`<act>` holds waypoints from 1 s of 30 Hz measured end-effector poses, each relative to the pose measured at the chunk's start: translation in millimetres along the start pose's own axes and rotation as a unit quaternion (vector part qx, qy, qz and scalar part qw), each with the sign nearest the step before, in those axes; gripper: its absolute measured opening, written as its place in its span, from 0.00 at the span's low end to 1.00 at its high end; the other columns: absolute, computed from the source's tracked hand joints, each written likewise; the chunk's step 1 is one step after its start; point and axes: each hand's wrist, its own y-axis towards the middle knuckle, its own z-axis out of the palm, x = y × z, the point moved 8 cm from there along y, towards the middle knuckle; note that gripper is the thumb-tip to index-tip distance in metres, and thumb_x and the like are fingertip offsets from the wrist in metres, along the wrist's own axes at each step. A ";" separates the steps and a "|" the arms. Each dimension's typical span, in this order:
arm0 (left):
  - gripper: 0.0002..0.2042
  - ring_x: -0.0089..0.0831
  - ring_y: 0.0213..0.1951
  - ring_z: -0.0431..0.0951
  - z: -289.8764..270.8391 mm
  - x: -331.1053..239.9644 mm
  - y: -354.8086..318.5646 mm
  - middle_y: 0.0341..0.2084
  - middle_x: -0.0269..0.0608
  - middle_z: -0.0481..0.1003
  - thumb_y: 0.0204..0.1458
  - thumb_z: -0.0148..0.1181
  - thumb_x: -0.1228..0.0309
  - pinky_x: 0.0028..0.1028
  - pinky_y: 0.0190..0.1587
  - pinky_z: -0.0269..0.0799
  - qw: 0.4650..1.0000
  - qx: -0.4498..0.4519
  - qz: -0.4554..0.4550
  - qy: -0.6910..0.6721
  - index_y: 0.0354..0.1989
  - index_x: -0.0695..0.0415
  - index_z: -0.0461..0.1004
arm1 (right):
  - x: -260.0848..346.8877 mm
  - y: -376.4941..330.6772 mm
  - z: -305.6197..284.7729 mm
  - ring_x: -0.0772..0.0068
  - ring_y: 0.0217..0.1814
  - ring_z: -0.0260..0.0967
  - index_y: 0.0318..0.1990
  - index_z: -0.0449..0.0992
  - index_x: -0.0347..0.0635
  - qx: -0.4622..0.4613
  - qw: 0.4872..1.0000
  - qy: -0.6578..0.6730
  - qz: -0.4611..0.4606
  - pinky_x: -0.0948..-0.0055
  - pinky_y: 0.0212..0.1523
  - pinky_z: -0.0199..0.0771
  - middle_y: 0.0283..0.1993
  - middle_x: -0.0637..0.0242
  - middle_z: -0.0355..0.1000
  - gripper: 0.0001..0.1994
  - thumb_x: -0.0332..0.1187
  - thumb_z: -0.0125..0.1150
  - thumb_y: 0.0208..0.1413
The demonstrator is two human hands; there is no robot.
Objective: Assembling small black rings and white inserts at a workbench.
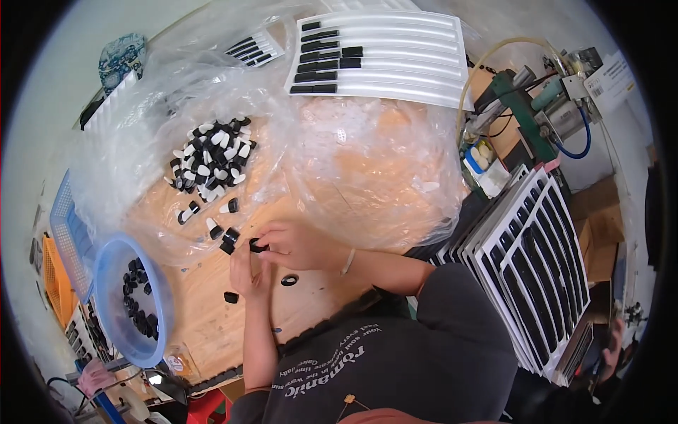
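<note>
Both hands meet over the wooden tabletop [212,311]. The right hand [300,244] pinches a small black plastic cap [258,246] in a narrow grip; the left hand [244,272] closes on another black piece [227,247]. The caps look light, rigid and smooth, probably slippery, best held at the rim. A loose black ring [289,280] lies just beside.

Both hands [272,256] on black cap [257,245]

Single head view; looks steeply down, close over the wooden workbench [212,318]; fisheye-bent edges.
</note>
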 end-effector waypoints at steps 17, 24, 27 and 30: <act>0.19 0.28 0.35 0.74 -13.0 27.2 -0.6 0.30 0.40 0.75 0.40 0.65 0.81 0.24 0.43 0.68 0.979 -0.017 -0.188 -0.082 0.45 0.64 0.74 | -202.3 88.2 -236.4 0.45 0.43 0.70 0.36 0.76 0.35 -0.165 0.841 -0.480 0.186 0.52 0.46 0.69 0.38 0.45 0.73 0.10 0.26 0.55 0.46; 0.19 0.28 0.34 0.74 -7.9 29.9 -4.1 0.30 0.40 0.75 0.39 0.66 0.80 0.24 0.43 0.68 0.974 0.002 -0.204 -0.093 0.44 0.64 0.74 | -224.6 82.6 -243.1 0.62 0.44 0.74 0.44 0.77 0.40 -0.118 0.890 -0.350 0.267 0.69 0.46 0.72 0.40 0.56 0.76 0.17 0.28 0.56 0.44; 0.19 0.28 0.35 0.74 -4.3 31.4 -3.2 0.30 0.39 0.75 0.39 0.66 0.80 0.24 0.43 0.68 0.970 0.004 -0.217 -0.111 0.44 0.64 0.74 | -242.6 70.8 -253.3 0.67 0.44 0.73 0.39 0.80 0.54 -0.103 0.921 -0.282 0.248 0.65 0.45 0.68 0.38 0.65 0.78 0.15 0.30 0.58 0.41; 0.20 0.27 0.35 0.74 -7.2 26.2 -1.3 0.31 0.39 0.75 0.39 0.66 0.81 0.24 0.44 0.68 0.973 0.014 -0.212 -0.094 0.45 0.64 0.74 | -230.5 70.5 -233.4 0.70 0.44 0.73 0.38 0.81 0.49 -0.011 0.918 -0.256 0.302 0.66 0.46 0.68 0.37 0.65 0.78 0.13 0.31 0.59 0.42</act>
